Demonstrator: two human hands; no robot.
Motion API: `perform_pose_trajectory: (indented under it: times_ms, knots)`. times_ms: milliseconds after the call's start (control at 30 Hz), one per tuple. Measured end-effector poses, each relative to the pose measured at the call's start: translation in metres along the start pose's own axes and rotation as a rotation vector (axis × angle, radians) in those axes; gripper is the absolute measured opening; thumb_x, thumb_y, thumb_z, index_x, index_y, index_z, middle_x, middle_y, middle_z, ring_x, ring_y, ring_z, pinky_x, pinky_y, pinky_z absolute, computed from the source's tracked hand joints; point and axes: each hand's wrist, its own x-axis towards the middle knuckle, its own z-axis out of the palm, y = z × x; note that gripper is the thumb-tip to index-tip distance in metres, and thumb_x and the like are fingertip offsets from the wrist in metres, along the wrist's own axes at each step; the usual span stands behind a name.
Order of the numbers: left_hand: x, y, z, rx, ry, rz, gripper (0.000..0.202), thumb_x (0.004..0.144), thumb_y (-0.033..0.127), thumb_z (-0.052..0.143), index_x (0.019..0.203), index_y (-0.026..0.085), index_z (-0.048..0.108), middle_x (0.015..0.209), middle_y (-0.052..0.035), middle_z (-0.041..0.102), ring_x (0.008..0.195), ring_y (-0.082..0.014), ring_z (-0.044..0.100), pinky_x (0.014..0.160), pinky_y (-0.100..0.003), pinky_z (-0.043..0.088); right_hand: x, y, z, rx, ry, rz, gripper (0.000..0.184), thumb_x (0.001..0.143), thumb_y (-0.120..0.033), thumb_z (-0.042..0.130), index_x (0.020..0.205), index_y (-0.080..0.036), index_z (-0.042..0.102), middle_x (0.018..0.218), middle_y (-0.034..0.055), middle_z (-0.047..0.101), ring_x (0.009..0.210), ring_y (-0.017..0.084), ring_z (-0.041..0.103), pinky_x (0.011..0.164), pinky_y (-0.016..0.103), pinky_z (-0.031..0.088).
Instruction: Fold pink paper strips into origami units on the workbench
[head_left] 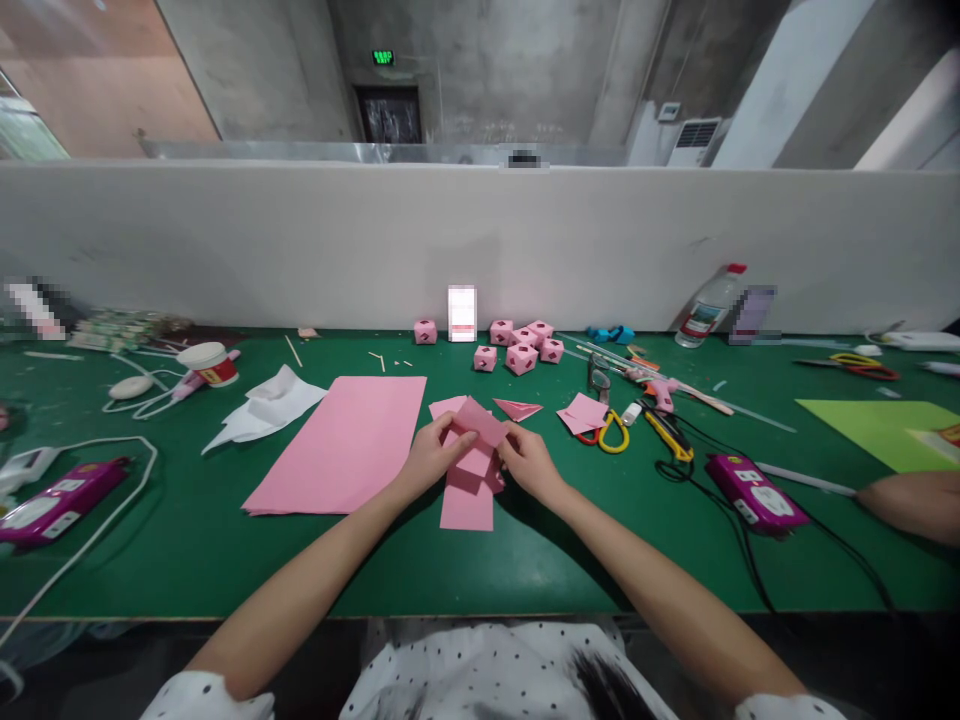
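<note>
My left hand (433, 455) and my right hand (529, 462) both pinch a small folded pink paper piece (480, 422), held just above the green table (570, 560). Under it lie pink paper squares (468, 500), overlapping each other. A large stack of pink paper sheets (345, 442) lies flat to the left of my left hand. A folded pink triangle (517, 407) and a small pink square (583, 412) rest just beyond my right hand. Several finished pink paper cubes (520, 346) sit further back near the white wall.
Yellow-handled scissors (611, 432), a glue gun (658, 392) and a yellow cutter (670, 434) lie right of the papers. Purple power boxes (754, 491) (56, 497) with cables flank me. White crumpled paper (266, 404), a cup (211, 363), a water bottle (711, 304) and green paper (885, 430). Another person's arm (911, 503) rests at far right.
</note>
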Motion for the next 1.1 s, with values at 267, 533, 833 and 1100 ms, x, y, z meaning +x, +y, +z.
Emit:
perform_pose_trajectory:
  times_ms: [267,533,833,1100]
  knots:
    - [0.003,-0.003,-0.001,-0.139,-0.025,-0.049,0.031,0.081,0.041,0.062,0.093,0.013,0.067,0.088,-0.0061,0.069,0.080,-0.0192,0.062,0.072,-0.028,0.048,-0.001,-0.004,0.001,0.044,-0.014,-0.019,0.040,0.086,-0.057,0.050,0.088,-0.018,0.060,0.073,0.0020,0.065,0.062,0.014,0.061,0.055,0.023,0.046]
    - [0.002,0.005,0.001,-0.250,-0.092,-0.130,0.035,0.080,0.047,0.062,0.085,0.013,0.066,0.078,-0.0034,0.065,0.072,-0.0162,0.059,0.067,-0.027,0.047,0.004,0.004,0.002,0.062,0.122,-0.018,0.027,0.083,-0.044,0.059,0.084,-0.017,0.061,0.070,0.0010,0.064,0.060,0.014,0.057,0.055,0.023,0.043]
    - [0.004,0.004,-0.002,-0.217,-0.020,-0.202,0.039,0.078,0.050,0.062,0.064,0.015,0.052,0.058,0.0040,0.046,0.054,-0.0089,0.043,0.051,-0.021,0.035,0.003,-0.002,0.000,0.167,0.221,-0.057,0.044,0.081,-0.038,0.062,0.121,-0.021,0.054,0.079,0.0014,0.066,0.062,0.013,0.057,0.058,0.024,0.047]
    - [0.002,0.011,-0.001,-0.308,-0.056,-0.268,0.039,0.076,0.054,0.063,0.070,0.017,0.055,0.062,0.0039,0.047,0.055,-0.0084,0.044,0.052,-0.020,0.037,0.001,-0.007,-0.001,0.013,0.164,-0.027,0.031,0.077,-0.038,0.065,0.100,-0.017,0.070,0.082,0.0044,0.070,0.067,0.015,0.059,0.063,0.026,0.047]
